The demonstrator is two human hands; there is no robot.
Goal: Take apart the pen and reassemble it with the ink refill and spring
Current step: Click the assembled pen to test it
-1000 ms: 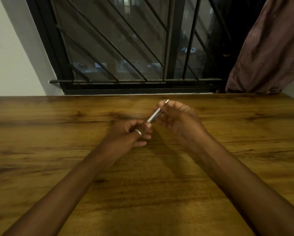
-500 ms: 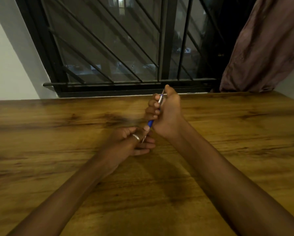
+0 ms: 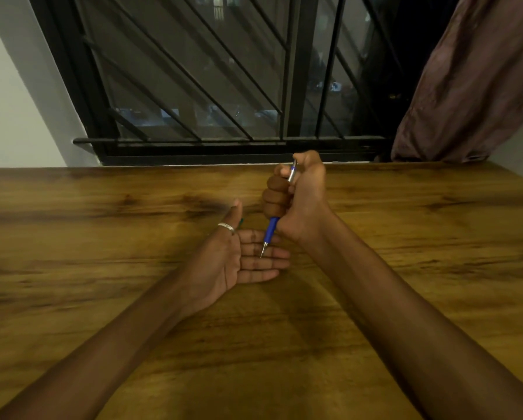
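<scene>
My right hand (image 3: 296, 198) is fisted around a pen (image 3: 271, 233), held nearly upright above the wooden table (image 3: 102, 268). The pen has a blue grip below the fist, a silver barrel and a blue top by my thumb. Its metal tip points down onto the fingers of my left hand (image 3: 239, 259). That left hand lies palm up and flat on the table, fingers spread toward the right, a silver ring on the thumb. Nothing rests in the palm. No loose spring or refill shows.
A barred black window (image 3: 224, 86) runs along the table's far edge. A dull mauve curtain (image 3: 472, 80) hangs at the far right. A white wall (image 3: 11, 101) stands at the left.
My left hand has uncurled from a loose fist into a flat open palm. My right hand stays fisted on the pen, which now stands more upright with its tip on the left fingers.
</scene>
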